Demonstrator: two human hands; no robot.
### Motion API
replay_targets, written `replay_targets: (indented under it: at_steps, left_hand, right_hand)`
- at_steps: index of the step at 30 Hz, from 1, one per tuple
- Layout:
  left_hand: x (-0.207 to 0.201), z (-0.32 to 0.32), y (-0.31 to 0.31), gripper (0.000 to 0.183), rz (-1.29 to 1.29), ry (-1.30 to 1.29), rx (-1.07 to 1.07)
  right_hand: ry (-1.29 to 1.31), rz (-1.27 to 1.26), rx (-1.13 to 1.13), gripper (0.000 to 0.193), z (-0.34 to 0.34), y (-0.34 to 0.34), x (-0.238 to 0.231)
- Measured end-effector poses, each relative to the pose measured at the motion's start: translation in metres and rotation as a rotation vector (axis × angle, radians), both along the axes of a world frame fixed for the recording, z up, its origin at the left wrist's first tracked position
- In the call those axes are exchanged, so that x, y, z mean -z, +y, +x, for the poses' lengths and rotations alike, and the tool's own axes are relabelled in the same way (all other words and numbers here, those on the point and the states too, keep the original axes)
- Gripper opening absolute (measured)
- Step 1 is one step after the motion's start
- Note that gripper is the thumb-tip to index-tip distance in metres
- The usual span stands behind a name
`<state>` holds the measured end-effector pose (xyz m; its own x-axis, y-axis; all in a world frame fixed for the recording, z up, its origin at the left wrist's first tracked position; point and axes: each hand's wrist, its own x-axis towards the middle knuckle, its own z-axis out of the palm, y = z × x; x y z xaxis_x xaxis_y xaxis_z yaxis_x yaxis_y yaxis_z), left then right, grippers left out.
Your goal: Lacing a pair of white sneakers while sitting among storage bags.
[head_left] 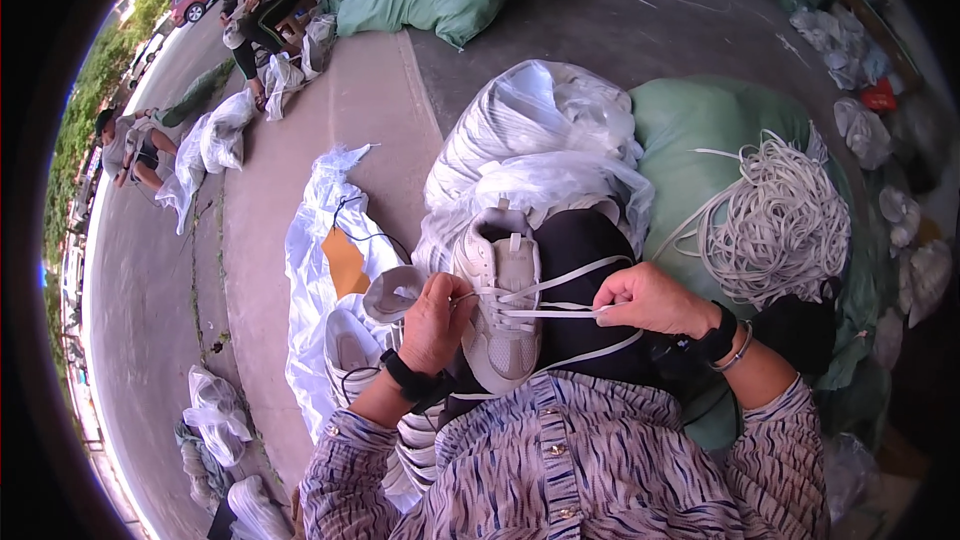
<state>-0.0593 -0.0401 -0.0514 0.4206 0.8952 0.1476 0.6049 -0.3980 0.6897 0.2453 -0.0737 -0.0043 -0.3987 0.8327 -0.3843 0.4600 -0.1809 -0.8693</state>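
A beige sneaker (505,285) rests on my dark-trousered lap, its toe pointing toward me. White shoelace (560,310) is threaded through its lower eyelets, with loose lengths running to the right across my lap. My right hand (650,300) pinches the lace between thumb and fingers, and the strands stretch taut from the shoe. At the shoe's left edge my left hand (432,323) is closed in a pinch, a short bit of lace showing at its fingertips. Another pale shoe (352,340) sits left of my left hand, partly hidden by it.
A tangled heap of white laces (775,225) lies on a green sack (670,130) at my right. Ahead stands a white plastic-wrapped bundle (530,130). White plastic sheeting (325,230) spreads on the left. Two people sit farther off, the nearer one (262,5) beside bags.
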Motion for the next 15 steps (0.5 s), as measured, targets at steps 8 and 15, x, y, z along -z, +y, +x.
replay_targets:
  at_steps: [8,15]
  left_hand:
    - [-0.008,0.003,0.004,0.017,-0.086,-0.154,-0.089]
    - [-0.007,0.01,0.0,0.02,-0.158,-0.14,-0.003]
  right_hand:
    - [-0.132,-0.06,-0.138,0.019,-0.013,-0.003,-0.011]
    - [-0.129,-0.075,-0.14,0.02,-0.006,-0.007,-0.006]
